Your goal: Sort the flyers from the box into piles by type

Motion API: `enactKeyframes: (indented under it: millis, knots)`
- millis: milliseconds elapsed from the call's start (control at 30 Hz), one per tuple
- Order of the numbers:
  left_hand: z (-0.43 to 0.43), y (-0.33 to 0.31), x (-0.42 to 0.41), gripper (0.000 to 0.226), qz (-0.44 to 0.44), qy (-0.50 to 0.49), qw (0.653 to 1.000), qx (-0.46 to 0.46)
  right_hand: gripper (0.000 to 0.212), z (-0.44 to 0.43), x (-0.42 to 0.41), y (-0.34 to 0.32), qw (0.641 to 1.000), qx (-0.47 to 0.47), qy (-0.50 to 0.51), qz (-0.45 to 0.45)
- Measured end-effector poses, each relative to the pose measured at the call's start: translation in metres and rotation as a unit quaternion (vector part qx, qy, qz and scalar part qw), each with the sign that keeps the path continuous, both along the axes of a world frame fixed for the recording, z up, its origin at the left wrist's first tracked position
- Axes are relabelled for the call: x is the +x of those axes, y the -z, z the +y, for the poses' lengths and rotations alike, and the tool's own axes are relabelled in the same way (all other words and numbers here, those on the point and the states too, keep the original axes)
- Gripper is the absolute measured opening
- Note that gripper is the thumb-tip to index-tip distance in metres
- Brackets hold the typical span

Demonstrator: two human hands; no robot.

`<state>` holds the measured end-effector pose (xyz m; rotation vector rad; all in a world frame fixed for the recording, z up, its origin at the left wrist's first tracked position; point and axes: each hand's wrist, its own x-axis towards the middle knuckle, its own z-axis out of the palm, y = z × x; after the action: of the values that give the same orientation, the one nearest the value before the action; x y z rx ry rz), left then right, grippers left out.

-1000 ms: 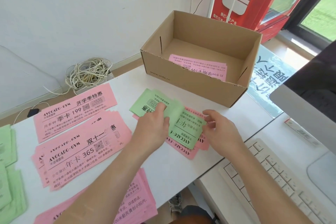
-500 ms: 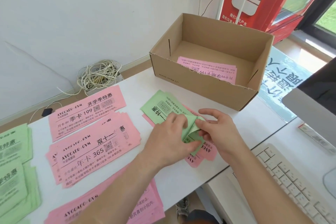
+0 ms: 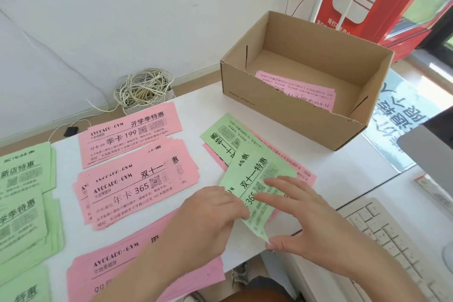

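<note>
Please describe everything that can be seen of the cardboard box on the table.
The cardboard box is brown corrugated board, open at the top, no lid in view. It stands upright at the far right of the white table. Its near long wall bears the print www.anta.cn and has a ragged rim; the left end wall has a vertical slit. A few pink flyers lie flat on its bottom, near that long wall. The left hand and right hand are apart from it.

White table (image 3: 343, 164): flyer piles (image 3: 137, 189), box (image 3: 294, 115)
</note>
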<state>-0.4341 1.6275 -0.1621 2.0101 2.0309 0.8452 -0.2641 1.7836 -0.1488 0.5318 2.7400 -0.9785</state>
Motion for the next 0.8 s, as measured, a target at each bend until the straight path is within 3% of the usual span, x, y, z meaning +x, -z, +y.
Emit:
enactKeyframes:
  millis: [100, 167, 233, 267, 333, 400, 467, 567, 700, 800]
  knots:
    - [0.0, -0.006, 0.011, 0.018, -0.008, -0.053, 0.996, 0.078, 0.035, -0.013, -0.003, 0.004, 0.996, -0.006, 0.044, 0.074]
    - [0.004, -0.012, 0.015, 0.023, 0.018, -0.118, 0.984, 0.129, 0.029, -0.014, -0.001, 0.005, 0.983, -0.007, 0.147, 0.112]
    - [0.009, -0.013, 0.017, 0.026, 0.05, -0.151, 0.976, 0.149, 0.029, -0.009, 0.001, 0.001, 0.943, -0.041, 0.287, 0.166]
    - [0.014, -0.012, 0.017, 0.021, 0.059, -0.143, 0.98, 0.125, 0.031, -0.006, 0.0, -0.002, 0.914, -0.061, 0.346, 0.203]
    - [0.03, -0.005, 0.021, 0.015, 0.078, -0.123, 0.989, -0.018, 0.03, 0.002, -0.004, -0.008, 0.859, -0.099, 0.431, 0.258]
    - [0.05, 0.01, 0.025, 0.041, 0.086, -0.112, 0.969, -0.203, 0.019, 0.01, -0.009, -0.011, 0.821, -0.125, 0.478, 0.285]
    - [0.065, 0.02, 0.03, 0.064, 0.095, -0.103, 0.945, -0.295, 0.012, 0.016, -0.011, -0.013, 0.804, -0.118, 0.502, 0.297]
    - [0.079, 0.029, 0.035, 0.072, 0.132, -0.107, 0.936, -0.308, 0.019, 0.023, -0.01, -0.015, 0.765, -0.102, 0.536, 0.342]
    - [0.09, 0.026, 0.035, 0.064, 0.175, -0.119, 0.929, -0.305, 0.015, 0.025, -0.008, -0.021, 0.686, -0.112, 0.563, 0.447]
    - [0.097, 0.023, 0.038, 0.051, 0.194, -0.124, 0.918, -0.324, 0.011, 0.022, -0.008, -0.023, 0.678, -0.099, 0.552, 0.475]
